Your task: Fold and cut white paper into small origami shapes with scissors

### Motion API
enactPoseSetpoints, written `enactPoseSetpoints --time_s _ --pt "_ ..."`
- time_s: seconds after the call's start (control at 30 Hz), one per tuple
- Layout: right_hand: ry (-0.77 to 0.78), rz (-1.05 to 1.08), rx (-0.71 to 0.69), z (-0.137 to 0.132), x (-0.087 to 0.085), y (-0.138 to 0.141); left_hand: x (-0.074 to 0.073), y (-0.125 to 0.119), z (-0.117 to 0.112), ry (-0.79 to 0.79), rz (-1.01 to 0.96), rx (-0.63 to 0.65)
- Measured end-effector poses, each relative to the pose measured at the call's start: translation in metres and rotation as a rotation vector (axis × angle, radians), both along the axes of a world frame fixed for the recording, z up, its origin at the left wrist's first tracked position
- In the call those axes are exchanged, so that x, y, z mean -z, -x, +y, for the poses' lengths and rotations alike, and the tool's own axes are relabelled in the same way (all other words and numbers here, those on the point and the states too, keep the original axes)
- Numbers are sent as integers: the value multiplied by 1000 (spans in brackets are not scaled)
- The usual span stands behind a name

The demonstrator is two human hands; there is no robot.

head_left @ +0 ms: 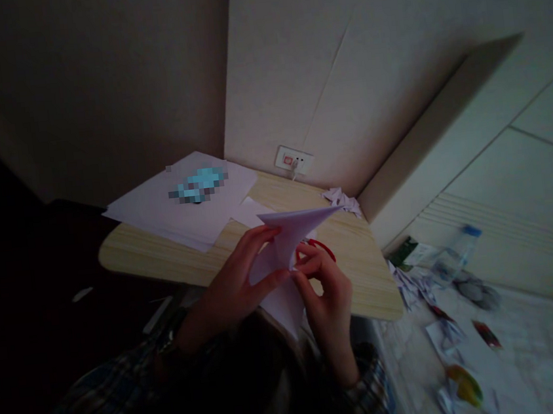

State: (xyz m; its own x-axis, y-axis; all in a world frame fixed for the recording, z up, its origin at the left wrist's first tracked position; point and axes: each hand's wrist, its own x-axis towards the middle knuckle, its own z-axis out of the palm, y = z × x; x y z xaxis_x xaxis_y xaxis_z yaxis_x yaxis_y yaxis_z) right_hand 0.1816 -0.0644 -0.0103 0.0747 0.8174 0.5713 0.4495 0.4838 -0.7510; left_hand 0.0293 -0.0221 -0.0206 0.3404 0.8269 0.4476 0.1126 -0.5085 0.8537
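Note:
Both my hands hold a folded sheet of white paper (287,235) above the near edge of a small wooden table (363,277). My left hand (237,277) grips its left side, fingers behind and thumb in front. The thumb and fingertips of my right hand (326,281) pinch the paper near its middle, close to the left thumb. One part of the sheet stands up and spreads at the top, while another hangs below my hands. Behind my right hand, red-handled scissors (323,247) lie on the table, partly hidden.
A stack of white paper (158,209) lies at the table's left, with a blurred blue object (199,183) on top. Folded paper pieces (342,201) sit at the back corner below a wall socket (294,159). On the bed (542,344) are a plastic bottle (459,253), papers and a yellow-green object (465,386).

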Motion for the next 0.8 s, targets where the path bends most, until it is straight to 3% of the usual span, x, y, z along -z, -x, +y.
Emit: enactPoseSetpoints --time_s 0.3,0.8 --pt "-19 -25 -39 0 -3 2 -4 1 -1 61 -38 1" --pt "170 143 -139 0 -3 6 -2 0 -1 213 -162 61"
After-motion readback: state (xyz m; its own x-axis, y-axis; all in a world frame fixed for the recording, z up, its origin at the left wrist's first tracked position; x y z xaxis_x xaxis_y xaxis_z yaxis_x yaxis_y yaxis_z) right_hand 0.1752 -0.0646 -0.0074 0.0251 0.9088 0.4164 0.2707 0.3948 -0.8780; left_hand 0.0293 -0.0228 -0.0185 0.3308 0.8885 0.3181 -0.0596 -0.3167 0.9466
